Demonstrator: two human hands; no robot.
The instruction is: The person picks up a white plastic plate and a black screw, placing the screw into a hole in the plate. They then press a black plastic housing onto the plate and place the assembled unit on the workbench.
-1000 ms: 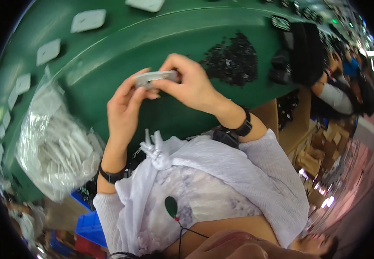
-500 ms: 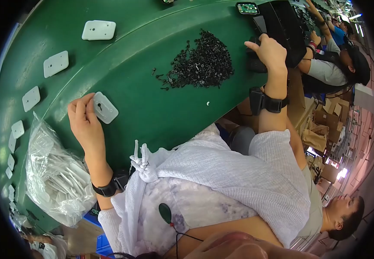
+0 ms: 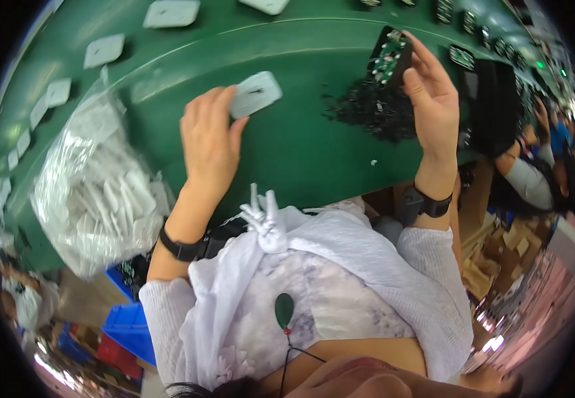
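Note:
My left hand (image 3: 209, 136) grips one end of a white plastic cover (image 3: 257, 95), with the thumb below it and the fingers behind. The cover has rounded corners and a small dark slot, and it is above the green work surface (image 3: 294, 152). In my right hand (image 3: 435, 99) is a black plastic housing (image 3: 403, 66) with a green circuit board (image 3: 389, 58) inside, tilted up between thumb and fingers. Under it lies a pile of small black parts (image 3: 373, 109), partly hidden by the housing and blurred.
A clear plastic bag (image 3: 105, 199) full of white covers stands at the left. Several white covers (image 3: 171, 13) lie along the far side. A black box (image 3: 494, 99) and circuit boards (image 3: 461, 56) are at the right. Co-workers (image 3: 536, 179) sit beyond it. Blue bins (image 3: 131, 328) stand below.
My right hand, empty before near the black box, now holds the black housing with the circuit board. My left hand has moved right and away from me with the white cover. The view has shifted.

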